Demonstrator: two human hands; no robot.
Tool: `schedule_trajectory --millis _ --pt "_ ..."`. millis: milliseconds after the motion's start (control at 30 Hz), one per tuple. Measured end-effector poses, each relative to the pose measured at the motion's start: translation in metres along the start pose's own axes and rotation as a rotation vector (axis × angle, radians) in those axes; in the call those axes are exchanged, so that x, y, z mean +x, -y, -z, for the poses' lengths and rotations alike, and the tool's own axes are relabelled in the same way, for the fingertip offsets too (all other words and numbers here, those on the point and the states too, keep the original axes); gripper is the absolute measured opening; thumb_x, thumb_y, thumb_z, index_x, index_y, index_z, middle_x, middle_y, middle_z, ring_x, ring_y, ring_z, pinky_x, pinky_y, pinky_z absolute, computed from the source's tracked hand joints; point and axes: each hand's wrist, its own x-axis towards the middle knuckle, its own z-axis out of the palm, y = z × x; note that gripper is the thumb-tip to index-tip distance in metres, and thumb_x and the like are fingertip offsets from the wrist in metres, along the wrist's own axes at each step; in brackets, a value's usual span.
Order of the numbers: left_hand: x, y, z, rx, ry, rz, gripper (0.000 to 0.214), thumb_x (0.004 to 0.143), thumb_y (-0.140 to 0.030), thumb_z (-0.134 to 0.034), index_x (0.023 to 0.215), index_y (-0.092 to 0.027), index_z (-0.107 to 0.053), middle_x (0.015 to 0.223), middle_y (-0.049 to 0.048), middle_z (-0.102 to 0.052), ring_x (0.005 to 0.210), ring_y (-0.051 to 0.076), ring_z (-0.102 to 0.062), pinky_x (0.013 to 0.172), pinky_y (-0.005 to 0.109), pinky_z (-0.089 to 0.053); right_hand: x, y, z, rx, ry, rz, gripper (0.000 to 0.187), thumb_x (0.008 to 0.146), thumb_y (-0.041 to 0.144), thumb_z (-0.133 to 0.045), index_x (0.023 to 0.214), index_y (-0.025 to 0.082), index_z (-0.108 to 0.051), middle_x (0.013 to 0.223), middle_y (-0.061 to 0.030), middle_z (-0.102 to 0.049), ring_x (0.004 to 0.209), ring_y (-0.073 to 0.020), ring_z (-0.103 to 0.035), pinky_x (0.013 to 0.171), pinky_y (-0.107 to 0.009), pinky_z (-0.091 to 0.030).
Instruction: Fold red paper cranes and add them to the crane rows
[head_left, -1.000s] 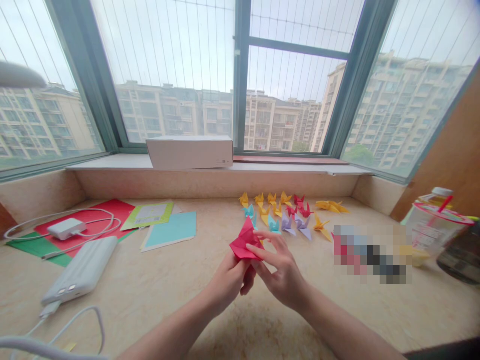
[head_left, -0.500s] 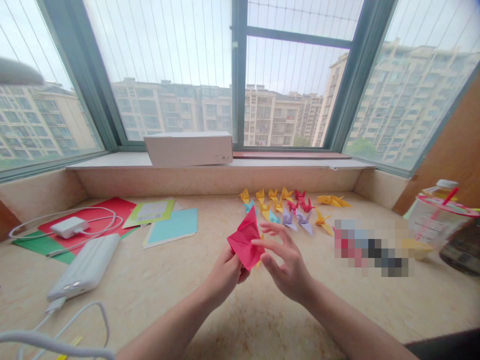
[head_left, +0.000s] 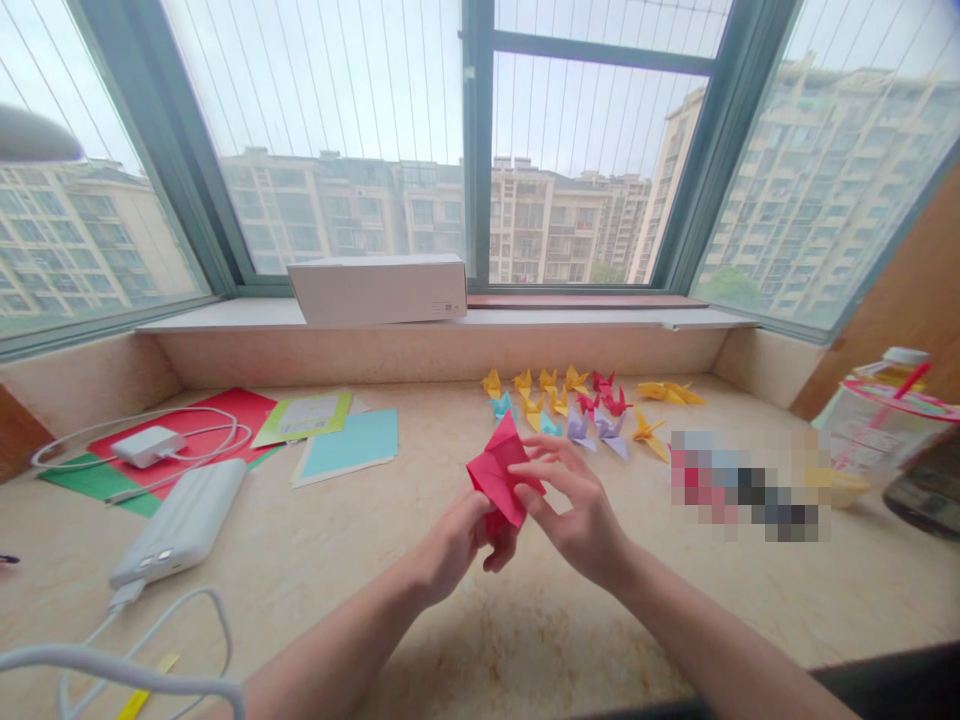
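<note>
So the left hand (head_left: 461, 545) has a bright red, pointy folded-paper piece (head_left: 497, 472) pinched by its lower left part, thumb on the near side and the other fingers tucked under and behind it. The right hand (head_left: 577, 510) comes in from the other side, fingers a bit spread with the tips over the paper's right part; they overlap so much I can't honestly tell if they're pinching a flap or just resting there. Just beyond the fingers, on the mottled beige worktop (head_left: 697, 610), sit little yellow, red, light-blue and lavender paper cranes (head_left: 580, 430). Well left of the left fingers there's a flat light-blue paper square (head_left: 358, 446) and, farther out, a white rectangular power bank (head_left: 187, 520). A clear plastic cup with a red straw (head_left: 862, 435) stands well right of the right fingers.
</note>
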Motion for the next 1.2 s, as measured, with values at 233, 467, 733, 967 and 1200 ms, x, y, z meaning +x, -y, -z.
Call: schedule_trajectory --millis 233,467,733,967,1200 --pt "0.0 0.009 0.004 0.049 0.038 -0.01 0.052 0.087 -0.065 -0.046 0.082 -0.014 -0.056 0.067 0.0008 -0.055 0.044 0.009 -0.048 0.041 0.022 -0.029 0.002 0.001 -0.001 0.018 -0.026 -0.013 0.024 0.088 0.015 -0.062 0.107 0.025 -0.071 0.119 -0.0086 -0.06 0.095 -0.0198 -0.064 0.084 -0.039 -0.056" --pt "-0.001 0.011 0.004 -0.023 0.086 -0.049 0.084 0.079 -0.086 -0.02 0.086 -0.013 -0.061 0.066 0.0034 -0.056 0.044 0.011 -0.05 0.042 0.024 -0.031 0.001 -0.001 0.0 0.054 -0.004 -0.07 0.022 0.091 0.016 -0.057 0.103 0.025 -0.074 0.119 -0.0089 -0.061 0.1 -0.0206 -0.065 0.089 -0.04 -0.055" --pt "0.002 0.014 0.001 0.031 -0.008 -0.001 0.081 0.08 -0.086 -0.023 0.083 -0.013 -0.059 0.061 0.0018 -0.055 0.041 0.01 -0.048 0.04 0.023 -0.033 -0.001 -0.002 0.0 0.049 0.087 -0.034 0.024 0.088 0.014 -0.059 0.102 0.026 -0.075 0.126 -0.0094 -0.057 0.115 -0.0247 -0.058 0.098 -0.045 -0.051" --pt "0.005 0.008 -0.002 0.134 -0.178 -0.023 0.059 0.084 -0.073 -0.046 0.089 -0.015 -0.054 0.05 -0.0062 -0.046 0.037 0.009 -0.04 0.035 0.02 -0.032 0.0 0.0 0.001 0.041 0.156 0.024 0.032 0.089 0.01 -0.055 0.109 0.028 -0.073 0.129 -0.009 -0.056 0.116 -0.024 -0.056 0.098 -0.046 -0.05" --pt "0.005 0.007 0.003 0.013 -0.112 -0.026 0.067 0.087 -0.076 -0.032 0.084 -0.014 -0.059 0.057 -0.0011 -0.052 0.042 0.01 -0.044 0.039 0.022 -0.035 -0.001 0.006 0.005 0.053 0.217 0.066 0.036 0.087 0.008 -0.055 0.114 0.028 -0.07 0.142 -0.0086 -0.045 0.129 -0.026 -0.048 0.107 -0.048 -0.045"
